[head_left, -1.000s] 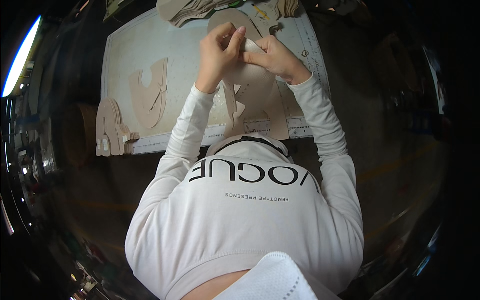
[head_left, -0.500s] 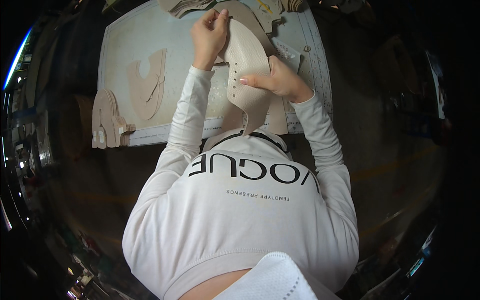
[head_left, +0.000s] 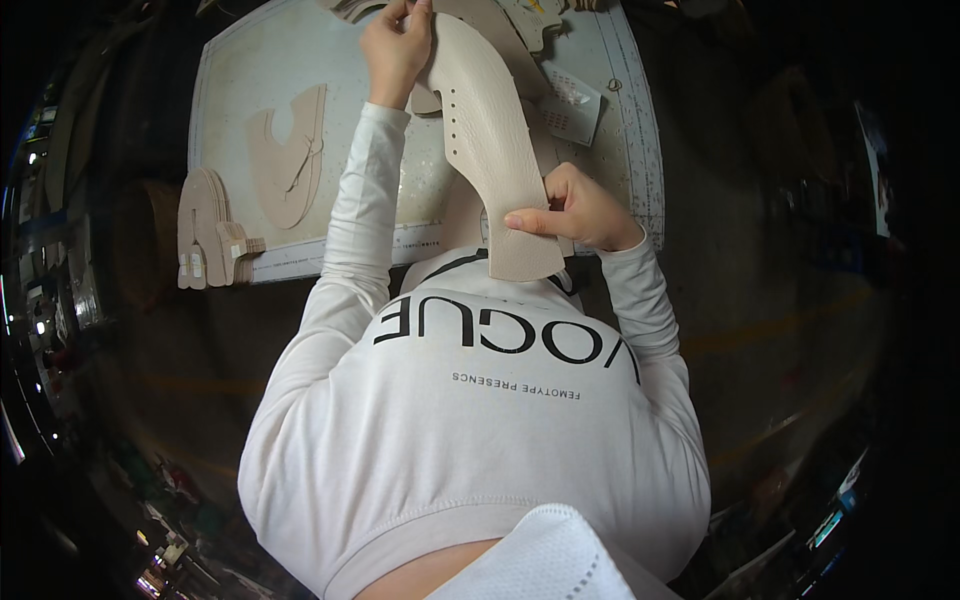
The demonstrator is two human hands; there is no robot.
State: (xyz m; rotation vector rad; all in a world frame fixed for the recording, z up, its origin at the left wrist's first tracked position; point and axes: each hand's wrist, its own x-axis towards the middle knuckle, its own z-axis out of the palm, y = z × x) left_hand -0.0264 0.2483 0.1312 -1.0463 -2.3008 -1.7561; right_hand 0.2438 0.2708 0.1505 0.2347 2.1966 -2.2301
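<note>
I hold a long beige leather piece [head_left: 487,140] with a row of small punched holes stretched between both hands above a pale cutting mat [head_left: 250,80]. My left hand [head_left: 397,48] pinches its far end near the mat's top edge. My right hand [head_left: 575,208] grips its near end close to my chest. The piece is lifted off the mat and runs diagonally.
A curved beige cut-out [head_left: 290,155] lies flat on the mat's left part. A stack of similar beige pieces [head_left: 208,240] sits at the mat's left corner. More cut pieces [head_left: 520,20] and a small printed card [head_left: 572,100] lie at the far side.
The leather piece has been pulled out long: my left hand moved farther away toward the mat's top, my right hand drew back toward my chest.
</note>
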